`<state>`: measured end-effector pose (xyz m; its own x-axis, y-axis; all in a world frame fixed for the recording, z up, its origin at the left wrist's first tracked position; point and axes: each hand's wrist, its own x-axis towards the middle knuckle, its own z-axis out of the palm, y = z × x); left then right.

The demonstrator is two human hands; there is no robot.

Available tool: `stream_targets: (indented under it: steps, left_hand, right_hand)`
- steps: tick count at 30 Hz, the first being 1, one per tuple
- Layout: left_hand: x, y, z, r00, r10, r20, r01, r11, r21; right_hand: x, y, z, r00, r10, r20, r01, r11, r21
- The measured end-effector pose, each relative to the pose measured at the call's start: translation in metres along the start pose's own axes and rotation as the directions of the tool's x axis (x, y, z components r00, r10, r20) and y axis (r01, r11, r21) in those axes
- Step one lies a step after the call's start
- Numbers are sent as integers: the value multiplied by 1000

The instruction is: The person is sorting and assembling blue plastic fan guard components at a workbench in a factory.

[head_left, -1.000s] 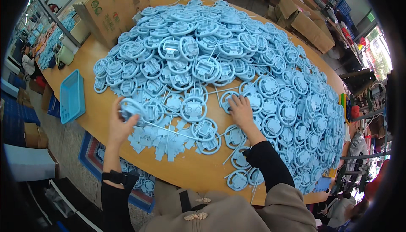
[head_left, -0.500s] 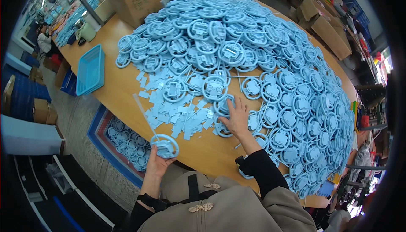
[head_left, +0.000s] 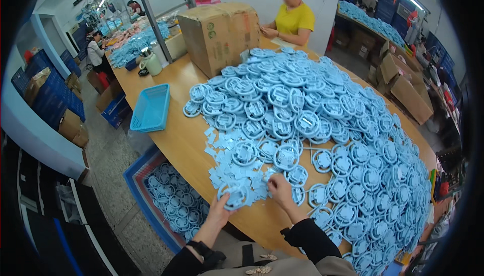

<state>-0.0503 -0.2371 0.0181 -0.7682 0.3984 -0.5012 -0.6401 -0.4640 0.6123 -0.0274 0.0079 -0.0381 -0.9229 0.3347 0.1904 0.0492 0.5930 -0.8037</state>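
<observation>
My left hand [head_left: 218, 212] grips a light-blue plastic toy steering wheel [head_left: 235, 195] by its rim, just above the near edge of the table. Close by on the right, my right hand [head_left: 280, 189] has its fingers drawn together beside loose light-blue flat plastic pieces [head_left: 227, 167]. Whatever is pinched in it is too small to make out. Ahead and to the right, a large heap of similar steering wheels [head_left: 307, 122] covers much of the table, many with thin rods. One wheel [head_left: 287, 156] lies just beyond my right hand.
A turquoise basket [head_left: 165, 109] stands on the wooden table [head_left: 176, 147] at left, with a cardboard box [head_left: 222, 39] behind it. Across the table sits a person in a yellow shirt [head_left: 295, 20]. Below the table edge, a blue-rimmed crate [head_left: 132, 173] holds more wheels.
My view has tilted up, showing the person opposite. My left hand has brought its wheel over the flat pieces. My right hand has left the wheels and closed its fingers.
</observation>
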Motion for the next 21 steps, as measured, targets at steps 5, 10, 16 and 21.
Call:
stream_targets:
  steps: [5, 10, 16, 21]
  left_hand:
    - [52, -18, 65, 986, 163, -17, -160, 979, 129]
    - [68, -42, 100, 957, 252, 147, -278, 940, 196]
    - [56, -35, 104, 958, 123, 257, -161, 978, 132]
    - [53, -40, 111, 961, 90, 263, -130, 982, 140]
  right_hand:
    - [18, -78, -34, 978, -122, -170, 98, 985, -143]
    - [13, -86, -42, 982, 69, -175, -50, 992, 113]
    - [13, -66, -68, 961, 276, -12, -254, 900, 353]
    - [11, -48, -75, 935, 355, 23, -274, 675, 685]
